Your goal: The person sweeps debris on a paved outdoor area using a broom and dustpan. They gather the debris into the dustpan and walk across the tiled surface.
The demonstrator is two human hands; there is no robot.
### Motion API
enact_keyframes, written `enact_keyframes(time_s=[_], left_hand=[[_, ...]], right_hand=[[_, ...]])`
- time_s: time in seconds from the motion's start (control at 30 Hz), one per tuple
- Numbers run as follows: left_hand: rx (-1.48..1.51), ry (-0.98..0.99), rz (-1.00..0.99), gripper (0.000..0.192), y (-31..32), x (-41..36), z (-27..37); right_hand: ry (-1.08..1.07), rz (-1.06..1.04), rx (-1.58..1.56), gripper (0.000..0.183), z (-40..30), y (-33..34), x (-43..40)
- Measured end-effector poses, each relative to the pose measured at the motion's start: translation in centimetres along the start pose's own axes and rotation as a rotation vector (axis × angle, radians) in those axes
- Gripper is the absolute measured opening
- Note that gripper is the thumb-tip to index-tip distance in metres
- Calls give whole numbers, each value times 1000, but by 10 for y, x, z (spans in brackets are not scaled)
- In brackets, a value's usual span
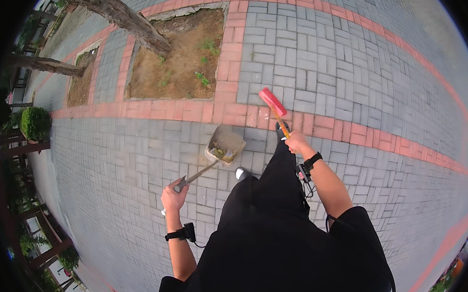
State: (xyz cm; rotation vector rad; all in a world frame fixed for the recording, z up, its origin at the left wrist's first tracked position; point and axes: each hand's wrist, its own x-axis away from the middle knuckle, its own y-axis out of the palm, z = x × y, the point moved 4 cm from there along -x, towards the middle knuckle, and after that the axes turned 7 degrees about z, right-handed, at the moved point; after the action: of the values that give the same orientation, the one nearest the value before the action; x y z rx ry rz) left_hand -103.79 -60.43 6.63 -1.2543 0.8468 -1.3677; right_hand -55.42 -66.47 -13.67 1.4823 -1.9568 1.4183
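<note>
My left hand [174,196] grips the handle of a long-handled dustpan [222,145], whose pan hangs over the grey paving to the left of my feet. Leaves and other debris [224,155] lie inside the pan. In my right hand [297,142] is the orange-yellow handle of a broom [273,102] with a red head. The broom head is over the border of grey and red pavers, in front of my right shoe [282,129]; whether it touches the ground I cannot tell. My left shoe [242,173] is on grey pavers.
A square soil bed [182,70] with small weeds and a leaning tree trunk [121,14] lies ahead to the left. A second trunk [54,65] stands in a smaller bed beyond it. A rounded shrub [35,123] and wooden beams [27,149] are at the far left.
</note>
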Motion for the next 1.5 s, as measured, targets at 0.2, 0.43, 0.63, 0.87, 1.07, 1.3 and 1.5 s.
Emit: enact_keyframes(time_s=[0.2, 0.43, 0.63, 0.87, 1.07, 1.3, 1.5], left_hand=[[73, -75, 92, 44, -17, 27, -90], [-17, -106, 56, 43, -12, 57, -168], [-39, -185, 41, 48, -22, 95, -198], [-68, -250, 195, 46, -36, 145, -245], [-40, -309, 181, 53, -59, 161, -272], [-44, -293, 186, 51, -42, 126, -376], [14, -186, 74, 48, -37, 58, -446]], right_hand=[[12, -199, -223, 9, -25, 57, 51], [295, -362, -829, 9, 20, 29, 80], [62, -194, -471, 11, 40, 12, 94], [-130, 158, 117, 18, 50, 77, 91], [-348, 187, 289, 19, 34, 150, 95], [-425, 58, 382, 19, -18, 260, 159], [-148, -95, 117, 19, -50, 291, 212]])
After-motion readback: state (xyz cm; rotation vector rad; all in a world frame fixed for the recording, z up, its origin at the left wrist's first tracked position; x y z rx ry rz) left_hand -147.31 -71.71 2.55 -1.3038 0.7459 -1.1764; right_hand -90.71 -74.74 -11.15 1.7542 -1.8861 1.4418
